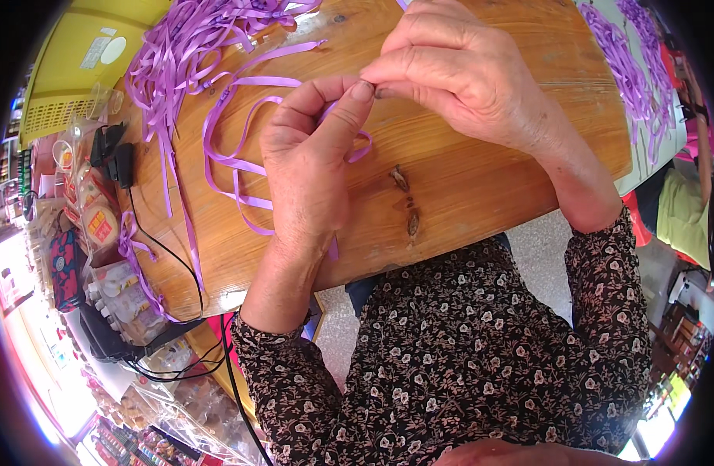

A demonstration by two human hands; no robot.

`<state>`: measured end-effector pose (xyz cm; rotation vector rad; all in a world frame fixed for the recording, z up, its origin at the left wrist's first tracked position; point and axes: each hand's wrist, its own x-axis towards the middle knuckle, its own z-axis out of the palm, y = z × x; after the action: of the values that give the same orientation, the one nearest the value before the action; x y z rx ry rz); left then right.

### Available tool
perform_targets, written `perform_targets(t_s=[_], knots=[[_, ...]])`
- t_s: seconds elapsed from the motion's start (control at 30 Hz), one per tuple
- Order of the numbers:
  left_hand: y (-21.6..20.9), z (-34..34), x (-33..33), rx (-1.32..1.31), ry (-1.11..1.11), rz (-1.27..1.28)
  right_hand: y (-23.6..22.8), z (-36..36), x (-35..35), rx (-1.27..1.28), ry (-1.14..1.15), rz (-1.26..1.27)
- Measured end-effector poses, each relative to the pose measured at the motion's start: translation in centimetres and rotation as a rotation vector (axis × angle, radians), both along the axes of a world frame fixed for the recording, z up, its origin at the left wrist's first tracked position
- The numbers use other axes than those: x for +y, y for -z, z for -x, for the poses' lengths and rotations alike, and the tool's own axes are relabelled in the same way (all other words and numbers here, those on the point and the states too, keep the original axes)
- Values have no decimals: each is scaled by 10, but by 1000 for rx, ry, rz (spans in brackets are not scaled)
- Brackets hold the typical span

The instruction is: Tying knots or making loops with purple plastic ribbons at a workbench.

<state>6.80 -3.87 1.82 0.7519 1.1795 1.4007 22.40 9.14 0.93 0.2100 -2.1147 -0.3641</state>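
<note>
Above the wooden table (481,186), my left hand (310,147) is closed, thumb against fingers. A thin purple ribbon (244,165) shows between its thumb and fingers and trails in loose loops to the left across the wood. My right hand (470,78) is closed in a pinch, its fingertips meeting the left thumb tip. What lies between the right fingertips is hidden or too small to name. A short bit of purple shows behind the right hand at the top edge.
A heap of purple ribbons (186,54) lies at the far left, beside a yellow plastic basket (69,70). More purple ribbons (633,78) hang over a white surface at the right. A black cable (159,242) and packaged goods (101,225) line the left edge.
</note>
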Motion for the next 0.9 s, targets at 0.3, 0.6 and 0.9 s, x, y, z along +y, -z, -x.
perform_targets(t_s=[0.3, 0.6, 0.9], knots=[[-1, 11, 2, 235, -80, -177, -4, -6, 0, 8, 10, 143], [2, 14, 0, 137, -58, -101, -40, -6, -38, -180, 66, 960], [-2, 6, -1, 165, -63, -149, -4, 2, 9, 90, -147, 68]])
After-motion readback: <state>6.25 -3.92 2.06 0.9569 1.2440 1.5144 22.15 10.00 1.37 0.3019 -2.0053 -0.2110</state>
